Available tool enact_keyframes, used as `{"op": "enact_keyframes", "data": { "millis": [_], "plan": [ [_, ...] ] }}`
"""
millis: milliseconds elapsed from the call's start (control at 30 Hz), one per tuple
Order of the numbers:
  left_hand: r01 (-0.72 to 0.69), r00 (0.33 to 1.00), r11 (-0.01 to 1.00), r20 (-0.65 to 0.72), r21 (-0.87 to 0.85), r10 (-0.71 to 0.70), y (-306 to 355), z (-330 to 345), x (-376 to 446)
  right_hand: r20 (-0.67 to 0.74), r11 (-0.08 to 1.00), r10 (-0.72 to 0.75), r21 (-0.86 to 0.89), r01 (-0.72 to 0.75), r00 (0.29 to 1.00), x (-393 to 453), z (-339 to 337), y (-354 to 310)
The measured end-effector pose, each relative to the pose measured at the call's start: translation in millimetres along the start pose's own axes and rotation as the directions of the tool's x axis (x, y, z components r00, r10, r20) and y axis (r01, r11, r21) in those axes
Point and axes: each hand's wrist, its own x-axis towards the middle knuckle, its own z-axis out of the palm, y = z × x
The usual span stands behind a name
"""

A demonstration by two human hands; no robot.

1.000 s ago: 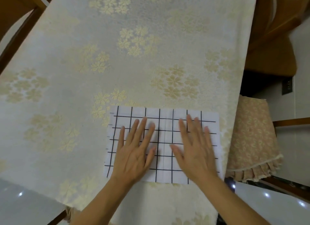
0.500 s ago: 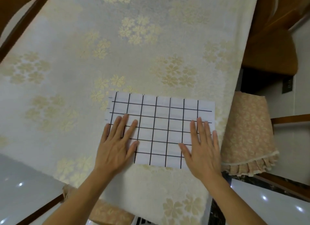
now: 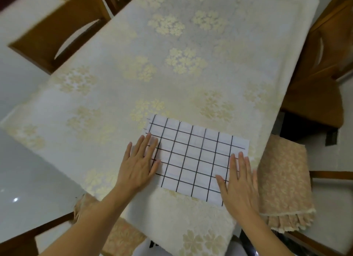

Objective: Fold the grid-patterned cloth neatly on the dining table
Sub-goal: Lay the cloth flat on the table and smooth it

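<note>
The grid-patterned cloth (image 3: 194,158) lies flat as a folded rectangle on the table (image 3: 118,87), near its front right edge, over a cream tablecloth with pale gold flowers. The left hand (image 3: 140,165) rests palm down on the cloth's left end, fingers spread flat and reaching onto the first squares, gripping nothing. The right hand (image 3: 239,185) lies palm down on the cloth's right front corner, fingers straight and together, also holding nothing. The cloth's middle shows bare between the two hands. A cushioned chair (image 3: 282,179) stands just right of the table.
</note>
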Motion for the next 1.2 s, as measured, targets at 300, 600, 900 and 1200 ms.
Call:
{"op": "enact_keyframes", "data": {
  "millis": [300,600,900,1200],
  "plan": [
    [0.373,0.926,0.927,-0.053,-0.031,-0.375,4.2,-20.9,-30.8,0.116,0.801,-0.581,-0.089,0.591,0.805,77.2,-35.1,-25.8],
    [0.63,0.764,0.764,-0.064,-0.136,-0.642,23.7,-11.0,-52.2,0.17,0.381,-0.901,-0.127,0.916,0.398,176.5,-41.7,-90.1],
    [0.698,0.69,0.695,-0.099,-0.173,-0.717,25.4,11.3,-40.6,0.203,0.097,-0.973,-0.088,0.991,0.113,228.2,-23.7,-183.1],
    [0.729,0.66,0.659,-0.063,-0.187,-0.748,28.3,15.1,-31.6,0.339,-0.069,-0.939,-0.022,0.997,-0.058,240.4,-20.0,-227.5]
  ]
}}
